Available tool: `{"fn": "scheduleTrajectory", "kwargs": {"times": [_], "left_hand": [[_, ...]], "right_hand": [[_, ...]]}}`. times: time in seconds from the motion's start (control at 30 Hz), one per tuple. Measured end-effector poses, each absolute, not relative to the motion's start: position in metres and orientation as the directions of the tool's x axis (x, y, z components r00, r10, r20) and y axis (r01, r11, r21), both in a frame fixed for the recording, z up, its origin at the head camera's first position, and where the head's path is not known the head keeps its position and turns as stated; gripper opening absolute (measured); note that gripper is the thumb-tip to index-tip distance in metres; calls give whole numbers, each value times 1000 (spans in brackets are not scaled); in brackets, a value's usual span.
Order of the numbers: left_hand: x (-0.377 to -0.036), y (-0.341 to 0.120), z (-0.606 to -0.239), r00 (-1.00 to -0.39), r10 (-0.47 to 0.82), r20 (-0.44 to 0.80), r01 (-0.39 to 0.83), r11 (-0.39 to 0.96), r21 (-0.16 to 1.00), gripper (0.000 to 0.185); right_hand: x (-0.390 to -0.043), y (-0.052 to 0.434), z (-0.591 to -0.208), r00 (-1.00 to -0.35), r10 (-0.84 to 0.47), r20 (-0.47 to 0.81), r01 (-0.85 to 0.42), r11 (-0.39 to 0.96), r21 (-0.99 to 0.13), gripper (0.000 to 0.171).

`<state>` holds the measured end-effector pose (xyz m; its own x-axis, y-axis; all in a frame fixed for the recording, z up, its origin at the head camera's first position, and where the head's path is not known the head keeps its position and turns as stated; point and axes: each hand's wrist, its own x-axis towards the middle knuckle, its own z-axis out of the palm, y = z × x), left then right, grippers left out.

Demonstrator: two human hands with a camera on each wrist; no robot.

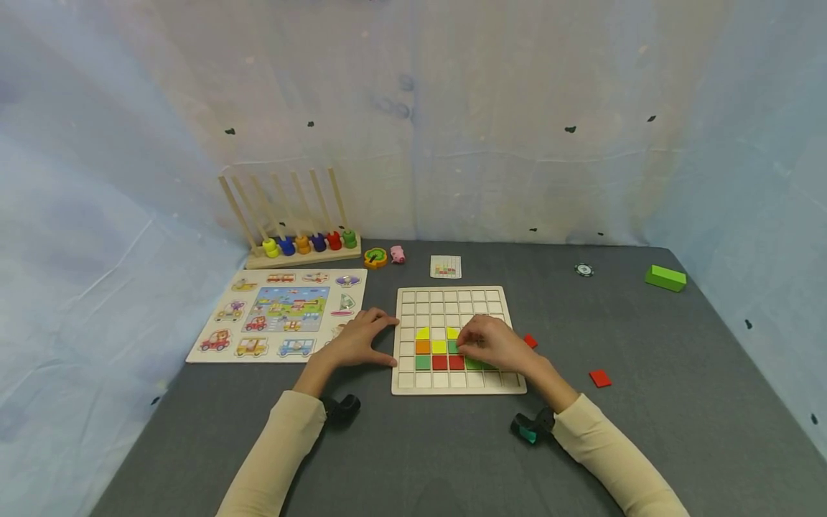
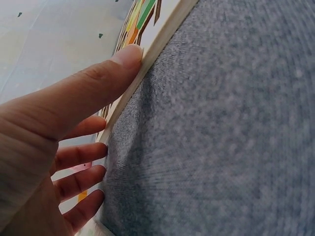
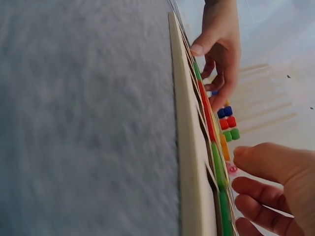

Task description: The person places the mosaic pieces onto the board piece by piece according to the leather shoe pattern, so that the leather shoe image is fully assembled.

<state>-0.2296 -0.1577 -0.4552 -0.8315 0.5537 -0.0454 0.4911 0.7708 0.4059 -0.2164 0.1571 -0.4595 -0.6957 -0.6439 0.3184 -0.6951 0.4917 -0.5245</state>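
Observation:
A pale wooden grid board (image 1: 452, 384) lies on the dark table, with yellow, orange, red and green square tiles in several of its cells. My left hand (image 1: 358, 337) rests at the board's left edge. Its thumb (image 2: 106, 73) touches the rim, and the other fingers are spread beside it. Over the tiled rows is my right hand (image 1: 491, 342), its bent fingertips at a green tile (image 1: 452, 347). In the right wrist view a gap shows between thumb (image 3: 261, 160) and fingers, and no held piece is visible. The right hand hides some cells.
Two loose red tiles, one partly beside the right hand (image 1: 530, 341) and another red tile (image 1: 600, 378), lie right of the board. A pattern card (image 1: 446, 262) lies behind it. Around stand a picture puzzle (image 1: 220, 309), peg stacker (image 1: 304, 258), pink pig (image 1: 397, 254), chip (image 1: 584, 270) and green block (image 1: 665, 278).

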Motion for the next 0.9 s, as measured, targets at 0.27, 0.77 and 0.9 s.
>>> {"fn": "scheduleTrajectory", "kwargs": {"times": [0.27, 0.77, 0.9], "left_hand": [[-229, -157, -453, -836, 546, -57, 479, 777, 408, 79], [-230, -157, -454, -838, 541, -66, 472, 781, 409, 79], [-230, -157, -454, -838, 542, -67, 473, 782, 407, 79]], "right_hand": [[-218, 178, -448, -717, -604, 348, -679, 491, -546, 11], [-209, 234, -435, -770, -514, 377, -634, 554, -540, 23], [-206, 253, -434, -777, -486, 400, -629, 577, -520, 25]]}}
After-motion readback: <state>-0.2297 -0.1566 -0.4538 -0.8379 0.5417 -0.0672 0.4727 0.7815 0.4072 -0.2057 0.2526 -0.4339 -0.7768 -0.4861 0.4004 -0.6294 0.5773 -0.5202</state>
